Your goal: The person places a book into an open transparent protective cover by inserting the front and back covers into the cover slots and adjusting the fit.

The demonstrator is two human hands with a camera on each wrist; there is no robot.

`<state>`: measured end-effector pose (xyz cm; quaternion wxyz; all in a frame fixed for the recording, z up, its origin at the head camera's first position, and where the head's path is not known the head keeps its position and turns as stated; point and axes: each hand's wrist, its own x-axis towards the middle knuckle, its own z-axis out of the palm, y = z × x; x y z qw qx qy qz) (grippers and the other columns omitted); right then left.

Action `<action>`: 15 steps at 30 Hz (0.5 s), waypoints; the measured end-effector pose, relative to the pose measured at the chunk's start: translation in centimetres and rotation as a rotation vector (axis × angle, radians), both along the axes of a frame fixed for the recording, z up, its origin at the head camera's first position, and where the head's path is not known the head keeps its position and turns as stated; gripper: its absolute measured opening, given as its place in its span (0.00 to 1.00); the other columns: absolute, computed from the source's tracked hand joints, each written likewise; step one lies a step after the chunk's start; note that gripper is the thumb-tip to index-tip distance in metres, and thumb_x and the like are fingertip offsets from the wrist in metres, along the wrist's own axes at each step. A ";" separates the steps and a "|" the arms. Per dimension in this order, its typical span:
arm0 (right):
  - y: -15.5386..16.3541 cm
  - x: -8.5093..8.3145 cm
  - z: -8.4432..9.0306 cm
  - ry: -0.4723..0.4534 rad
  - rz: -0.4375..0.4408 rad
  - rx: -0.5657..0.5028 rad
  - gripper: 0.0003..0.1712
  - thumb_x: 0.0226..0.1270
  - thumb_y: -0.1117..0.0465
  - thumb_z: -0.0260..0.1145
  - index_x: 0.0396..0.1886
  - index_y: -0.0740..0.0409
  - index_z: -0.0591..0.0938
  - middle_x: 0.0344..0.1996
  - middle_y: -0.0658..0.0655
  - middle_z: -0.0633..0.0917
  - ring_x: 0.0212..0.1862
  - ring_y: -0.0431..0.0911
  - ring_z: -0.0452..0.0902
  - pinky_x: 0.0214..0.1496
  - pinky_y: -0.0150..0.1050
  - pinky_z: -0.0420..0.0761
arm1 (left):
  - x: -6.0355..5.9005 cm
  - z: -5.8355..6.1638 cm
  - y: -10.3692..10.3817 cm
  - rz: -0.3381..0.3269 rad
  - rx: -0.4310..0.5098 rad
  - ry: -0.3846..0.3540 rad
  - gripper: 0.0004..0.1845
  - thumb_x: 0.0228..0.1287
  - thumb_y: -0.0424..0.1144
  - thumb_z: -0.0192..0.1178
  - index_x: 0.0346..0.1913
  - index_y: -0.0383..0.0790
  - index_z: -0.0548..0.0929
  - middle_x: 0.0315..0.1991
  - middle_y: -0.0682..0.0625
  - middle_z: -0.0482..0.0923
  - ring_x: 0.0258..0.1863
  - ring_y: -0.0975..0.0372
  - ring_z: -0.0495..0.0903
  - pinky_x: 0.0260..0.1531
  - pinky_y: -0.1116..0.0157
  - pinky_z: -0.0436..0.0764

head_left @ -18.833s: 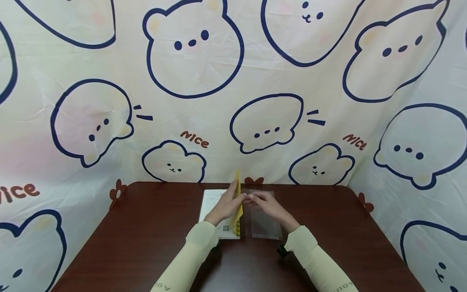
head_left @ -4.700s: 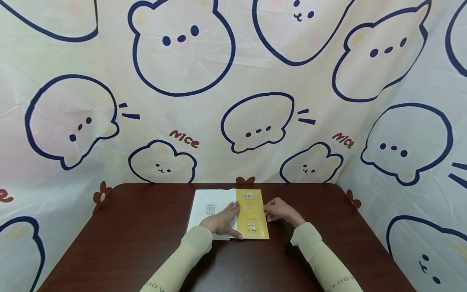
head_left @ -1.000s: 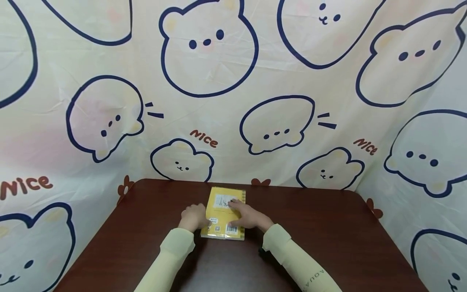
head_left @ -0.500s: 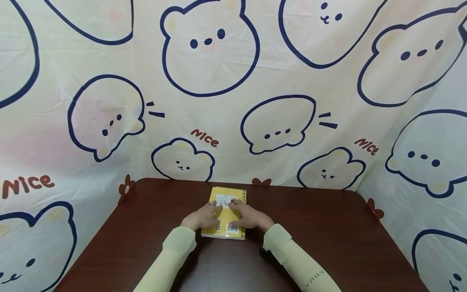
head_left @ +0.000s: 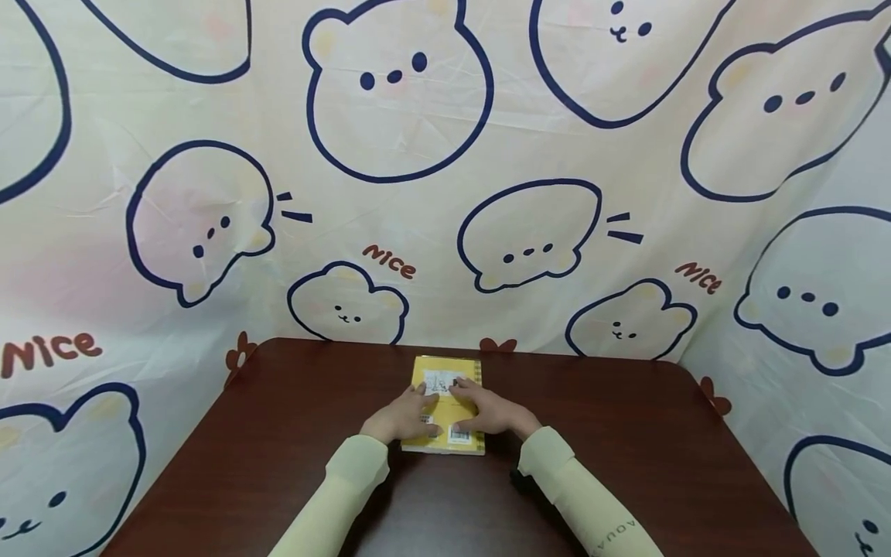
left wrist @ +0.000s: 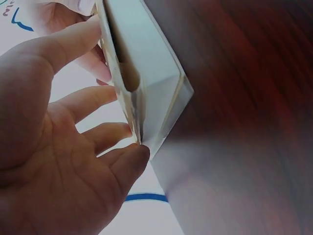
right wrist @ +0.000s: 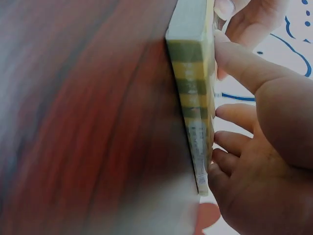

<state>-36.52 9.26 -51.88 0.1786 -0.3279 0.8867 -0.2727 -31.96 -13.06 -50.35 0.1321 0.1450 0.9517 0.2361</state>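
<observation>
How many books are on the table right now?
1: a closed yellow paperback book lies back cover up at the middle of the dark brown wooden table, with the left hand and right hand resting on it.

The head view looks forward and slightly down from above the person's forearms, taking in the whole dark red-brown wooden table (head_left: pixel 278 433) and the bear-print cloth backdrop (head_left: pixel 390 193) behind it. The left wrist view sits very close behind the left hand (left wrist: pixel 54 161), facing along the white page edge of the flat yellow paperback book (left wrist: pixel 146 88). The right wrist view sits equally close behind the right hand (right wrist: pixel 259 161), facing the book's striped spine. All three views share the book and the tabletop.
</observation>
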 end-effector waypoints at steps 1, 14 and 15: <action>0.3 0.0 0.0 -0.004 -0.002 -0.002 0.45 0.71 0.49 0.69 0.80 0.56 0.61 0.82 0.61 0.51 0.82 0.59 0.41 0.77 0.63 0.56 | 0.0 -0.1 0.3 -0.003 -0.003 0.001 0.37 0.65 0.52 0.69 0.73 0.41 0.72 0.79 0.35 0.55 0.79 0.39 0.52 0.70 0.38 0.63; 4.3 -0.4 0.1 -0.053 -0.047 0.005 0.43 0.69 0.50 0.71 0.80 0.49 0.64 0.82 0.55 0.52 0.82 0.58 0.43 0.78 0.63 0.54 | 0.4 -0.3 4.0 -0.022 0.005 0.021 0.38 0.67 0.54 0.66 0.75 0.41 0.70 0.79 0.34 0.53 0.79 0.37 0.50 0.70 0.37 0.62; 4.6 -0.4 0.1 -0.056 -0.044 0.001 0.43 0.69 0.50 0.71 0.80 0.49 0.64 0.82 0.56 0.51 0.82 0.58 0.43 0.78 0.63 0.54 | 0.4 -0.3 4.3 -0.023 0.005 0.021 0.38 0.67 0.55 0.66 0.75 0.41 0.71 0.79 0.34 0.54 0.79 0.37 0.50 0.70 0.37 0.62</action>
